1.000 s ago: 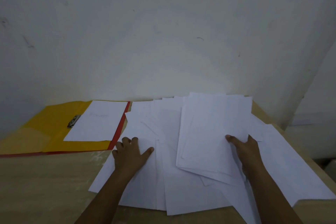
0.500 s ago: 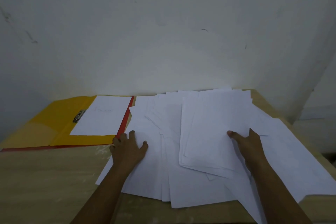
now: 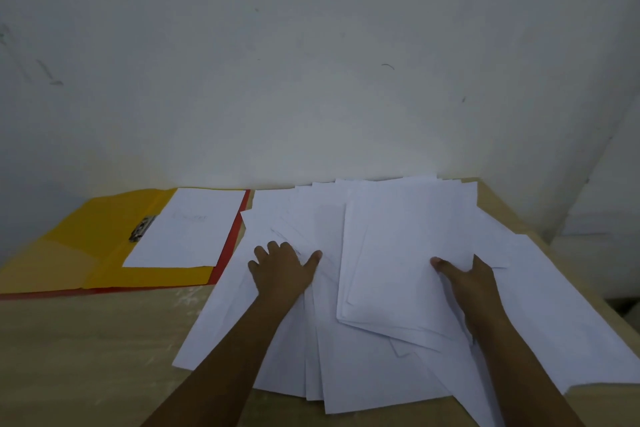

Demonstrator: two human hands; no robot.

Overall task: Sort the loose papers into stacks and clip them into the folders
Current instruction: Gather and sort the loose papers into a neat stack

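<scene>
Loose white papers (image 3: 363, 367) lie fanned across the right half of the wooden table. My left hand (image 3: 282, 270) presses down on the left part of the spread, thumb stretched out to the right. My right hand (image 3: 467, 282) holds a squared stack of sheets (image 3: 405, 253) at its right edge, thumb on top and fingers hidden under the paper. To the left lies an open yellow folder (image 3: 86, 246) with one white sheet (image 3: 187, 229) under its metal clip (image 3: 142, 227). A red folder edge (image 3: 232, 239) shows beneath it.
The table (image 3: 86, 350) stands against a white wall (image 3: 311, 62) at the back. Its right edge (image 3: 502, 204) runs close to a side wall, and some papers overhang that edge. Bare wood shows at the front left.
My left hand has slid a little to the right and farther away over the spread papers. My right hand and the stack have hardly moved.
</scene>
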